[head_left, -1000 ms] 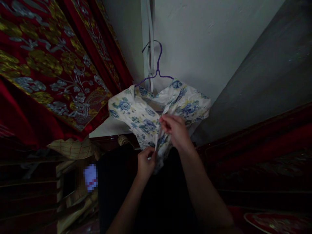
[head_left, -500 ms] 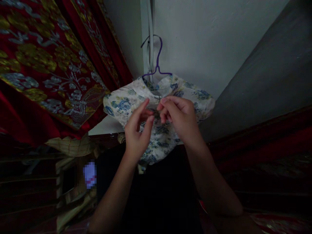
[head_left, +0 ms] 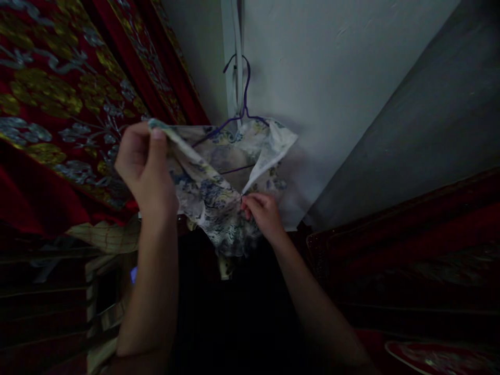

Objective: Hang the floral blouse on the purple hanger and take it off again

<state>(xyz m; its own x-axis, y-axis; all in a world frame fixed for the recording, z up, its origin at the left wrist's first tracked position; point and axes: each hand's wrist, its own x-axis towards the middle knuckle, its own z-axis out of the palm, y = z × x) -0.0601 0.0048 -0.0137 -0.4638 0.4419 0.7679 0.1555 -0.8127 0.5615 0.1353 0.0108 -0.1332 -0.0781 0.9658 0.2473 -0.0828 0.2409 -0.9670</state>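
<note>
A white blouse [head_left: 214, 195] with blue flowers hangs from a purple hanger [head_left: 247, 91]. Its front is parted in a wide V, so the inside of the back and the hanger's lower bar show. My left hand [head_left: 146, 161] is closed on the blouse's collar edge and holds it out to the left. Lower down, at the point of the V, my right hand [head_left: 263, 212] pinches the blouse's front opening, perhaps at a zip pull too small to make out. The right front edge folds outward, showing its pale inner side.
Red cloth [head_left: 62, 104] with gold and silver flowers hangs at the left. The hanger's hook is on a pale strap [head_left: 237, 41] against the white wall [head_left: 312, 67]. A wooden frame [head_left: 91, 291] stands low on the left, and dark red fabric [head_left: 410, 229] lies at the right.
The blouse's neck, closed before, is now parted down the front. My left hand has moved left and up with the collar edge; my right hand has moved down along the front.
</note>
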